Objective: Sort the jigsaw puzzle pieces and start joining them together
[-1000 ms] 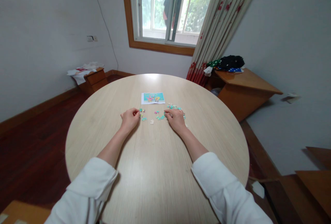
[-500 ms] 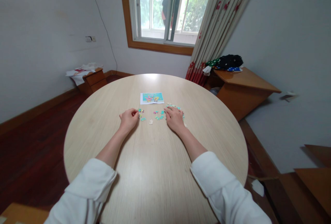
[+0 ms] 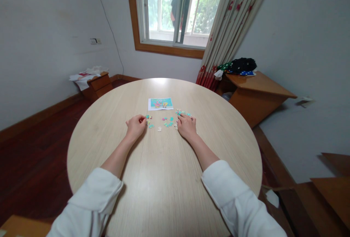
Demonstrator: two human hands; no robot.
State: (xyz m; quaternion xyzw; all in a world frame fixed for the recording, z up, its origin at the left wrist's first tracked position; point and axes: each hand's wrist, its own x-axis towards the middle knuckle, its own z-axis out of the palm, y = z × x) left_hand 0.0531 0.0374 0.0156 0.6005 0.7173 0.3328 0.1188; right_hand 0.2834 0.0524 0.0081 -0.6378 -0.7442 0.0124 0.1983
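Now the right hand (image 3: 187, 127) sits farther right, clear of the teal puzzle pieces (image 3: 168, 122), fingers curled, while the left hand (image 3: 136, 126) stays pinched; what either holds cannot be determined.

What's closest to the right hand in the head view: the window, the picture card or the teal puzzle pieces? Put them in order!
1. Teal puzzle pieces, just beyond the right hand.
2. Picture card, farther ahead and to the left.
3. Window, farthest, across the room.
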